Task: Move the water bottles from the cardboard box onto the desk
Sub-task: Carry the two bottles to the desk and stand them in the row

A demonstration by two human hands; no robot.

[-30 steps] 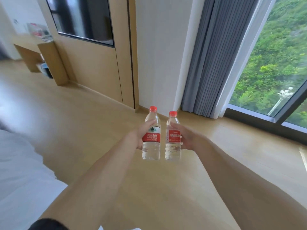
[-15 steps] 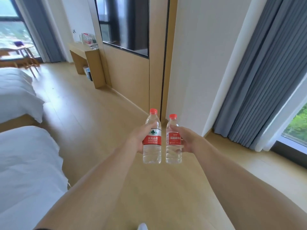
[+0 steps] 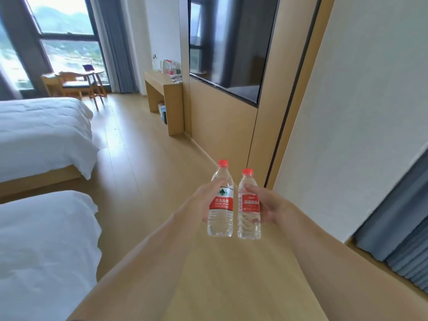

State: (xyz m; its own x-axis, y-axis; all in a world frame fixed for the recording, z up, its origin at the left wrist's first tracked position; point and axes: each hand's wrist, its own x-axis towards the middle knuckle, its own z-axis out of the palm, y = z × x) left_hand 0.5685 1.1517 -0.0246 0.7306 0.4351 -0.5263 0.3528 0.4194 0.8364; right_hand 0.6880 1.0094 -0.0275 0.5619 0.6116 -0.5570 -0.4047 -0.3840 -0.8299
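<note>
Two upright water bottles — taller bottle (image 3: 220, 200) in the left hand (image 3: 203, 202), shorter bottle (image 3: 249, 205) in the right hand (image 3: 271, 208) — are clasped at the labelled midsection, judged full, smooth, slightly yielding, well short of the tabletop (image 3: 157, 80).

Two bare, sleeveless forearms

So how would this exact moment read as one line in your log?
stage: carrying | left hand: grips taller bottle | right hand: grips shorter bottle | both upright, over floor | desk: far ahead, bottles on it
</note>
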